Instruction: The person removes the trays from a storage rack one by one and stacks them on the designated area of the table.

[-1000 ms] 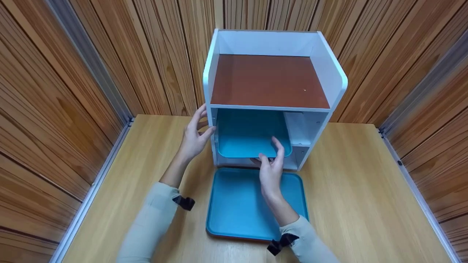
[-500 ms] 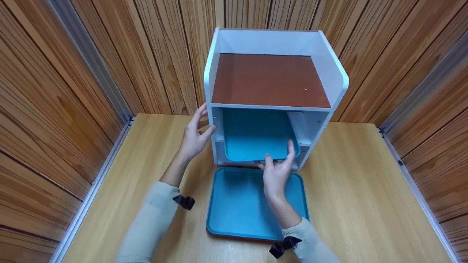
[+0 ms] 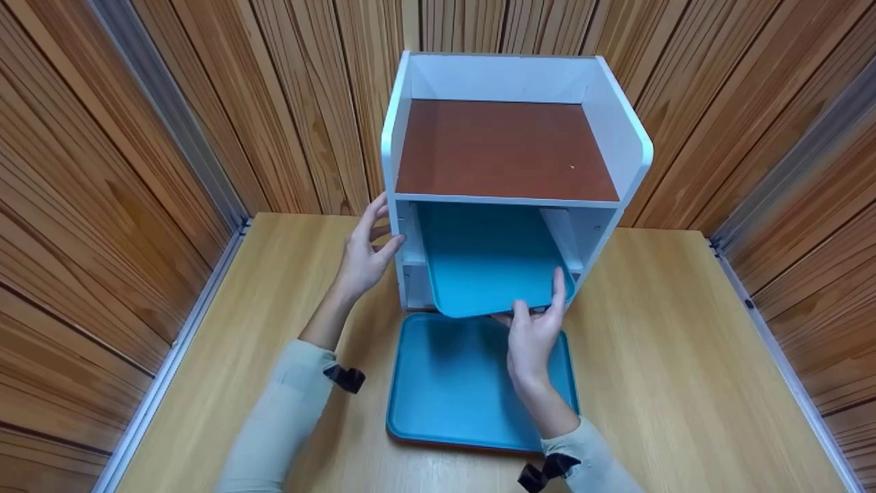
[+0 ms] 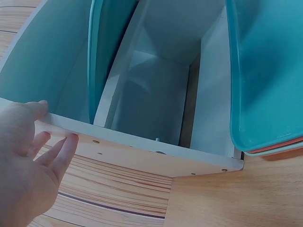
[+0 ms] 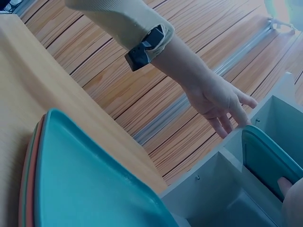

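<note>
A white shelf unit with a brown upper board stands at the back of the wooden table. A teal tray sticks out of its lower bay, tilted toward the right. My right hand grips that tray's front edge, thumb on top and fingers underneath. My left hand rests flat against the unit's left side panel, fingers straight; in the left wrist view the left hand touches the panel's edge. In the right wrist view the held tray shows inside the bay.
A second teal tray lies on the table in front of the unit, with an orange tray edge showing beneath it. Wood-panel walls with metal rails close in the table on three sides.
The teal tray has slid out of the lower bay toward me and swung to the right. My right hand moved with it. The left hand stayed on the side panel.
</note>
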The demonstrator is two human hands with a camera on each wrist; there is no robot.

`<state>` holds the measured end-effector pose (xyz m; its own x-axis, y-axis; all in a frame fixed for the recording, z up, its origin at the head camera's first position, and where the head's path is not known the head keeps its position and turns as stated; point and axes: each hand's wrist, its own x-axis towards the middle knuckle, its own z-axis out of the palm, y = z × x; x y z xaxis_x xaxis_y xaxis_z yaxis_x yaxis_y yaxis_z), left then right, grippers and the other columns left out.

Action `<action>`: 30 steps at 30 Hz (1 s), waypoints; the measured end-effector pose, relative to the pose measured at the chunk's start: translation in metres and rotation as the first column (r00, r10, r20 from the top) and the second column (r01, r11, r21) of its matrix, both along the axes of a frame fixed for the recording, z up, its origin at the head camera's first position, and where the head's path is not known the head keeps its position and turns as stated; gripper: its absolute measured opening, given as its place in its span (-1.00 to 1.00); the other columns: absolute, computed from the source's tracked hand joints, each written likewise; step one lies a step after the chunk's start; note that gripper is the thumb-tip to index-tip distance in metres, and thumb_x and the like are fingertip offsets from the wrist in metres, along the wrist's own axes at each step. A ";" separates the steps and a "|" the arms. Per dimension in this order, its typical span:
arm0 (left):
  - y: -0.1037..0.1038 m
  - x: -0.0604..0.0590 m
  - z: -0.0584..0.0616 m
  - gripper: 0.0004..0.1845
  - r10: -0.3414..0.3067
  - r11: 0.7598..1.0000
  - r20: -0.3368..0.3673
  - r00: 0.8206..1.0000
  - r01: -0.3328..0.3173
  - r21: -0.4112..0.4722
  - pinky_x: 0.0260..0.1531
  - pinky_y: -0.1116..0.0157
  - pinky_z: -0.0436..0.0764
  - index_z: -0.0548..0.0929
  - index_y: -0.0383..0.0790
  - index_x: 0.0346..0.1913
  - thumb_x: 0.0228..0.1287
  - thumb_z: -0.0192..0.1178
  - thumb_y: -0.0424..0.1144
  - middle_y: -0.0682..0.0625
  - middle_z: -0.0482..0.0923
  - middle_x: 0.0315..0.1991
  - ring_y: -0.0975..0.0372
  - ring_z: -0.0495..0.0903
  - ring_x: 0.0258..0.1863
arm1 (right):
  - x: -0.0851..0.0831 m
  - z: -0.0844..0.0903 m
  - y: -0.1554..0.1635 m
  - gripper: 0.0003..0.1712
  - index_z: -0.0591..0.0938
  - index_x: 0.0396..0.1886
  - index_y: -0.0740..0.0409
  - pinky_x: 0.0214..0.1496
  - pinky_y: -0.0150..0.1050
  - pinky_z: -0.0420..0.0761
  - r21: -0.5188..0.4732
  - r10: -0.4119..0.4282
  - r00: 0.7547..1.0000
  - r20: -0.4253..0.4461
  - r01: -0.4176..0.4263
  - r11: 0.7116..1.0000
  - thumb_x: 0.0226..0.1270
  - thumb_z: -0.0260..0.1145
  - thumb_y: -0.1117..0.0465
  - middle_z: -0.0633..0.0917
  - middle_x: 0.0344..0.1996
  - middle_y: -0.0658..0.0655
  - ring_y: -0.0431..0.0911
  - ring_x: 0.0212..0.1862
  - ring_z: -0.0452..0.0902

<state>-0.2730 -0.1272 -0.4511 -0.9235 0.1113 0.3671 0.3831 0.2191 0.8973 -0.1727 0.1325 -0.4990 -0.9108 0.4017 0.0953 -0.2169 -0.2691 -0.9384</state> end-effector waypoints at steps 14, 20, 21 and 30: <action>0.000 0.000 0.001 -0.20 -0.002 1.000 0.008 1.000 0.002 0.003 0.43 -0.21 0.75 0.23 -0.04 0.81 0.66 0.28 -0.37 -0.21 0.47 0.64 -0.19 0.66 0.53 | 0.014 0.001 0.017 -0.02 -0.07 0.92 -0.09 -0.20 -0.40 0.81 0.054 0.019 1.000 0.014 -0.019 0.998 0.68 0.02 0.49 0.26 0.65 0.26 -0.13 -0.40 0.42; 0.000 0.000 0.001 -0.21 -0.010 1.000 0.003 1.000 0.010 0.009 0.43 -0.22 0.75 0.24 -0.05 0.80 0.66 0.28 -0.37 -0.21 0.47 0.64 -0.20 0.66 0.53 | 0.020 0.005 0.024 -0.01 -0.09 0.92 -0.08 -0.16 -0.37 0.85 0.067 0.040 0.999 0.024 -0.042 0.997 0.68 0.01 0.50 0.07 0.81 0.27 -0.10 -0.30 0.50; 0.000 0.000 0.001 -0.21 -0.012 1.000 0.005 1.000 0.012 0.010 0.43 -0.22 0.75 0.23 -0.05 0.81 0.66 0.28 -0.37 -0.21 0.47 0.64 -0.20 0.66 0.53 | 0.022 0.005 0.025 -0.01 -0.09 0.92 -0.08 -0.14 -0.35 0.86 0.067 0.044 0.999 0.026 -0.046 0.997 0.68 0.01 0.51 0.06 0.81 0.28 -0.09 -0.24 0.55; -0.001 -0.001 0.000 -0.19 -0.004 1.000 0.009 1.000 0.004 -0.004 0.43 -0.22 0.75 0.20 -0.10 0.81 0.65 0.28 -0.38 -0.25 0.45 0.65 -0.23 0.64 0.55 | 0.033 0.013 0.035 0.01 -0.11 0.92 -0.03 -0.11 -0.31 0.91 0.072 0.063 0.998 0.027 -0.065 0.995 0.63 -0.03 0.54 0.13 0.77 0.30 -0.04 0.12 0.66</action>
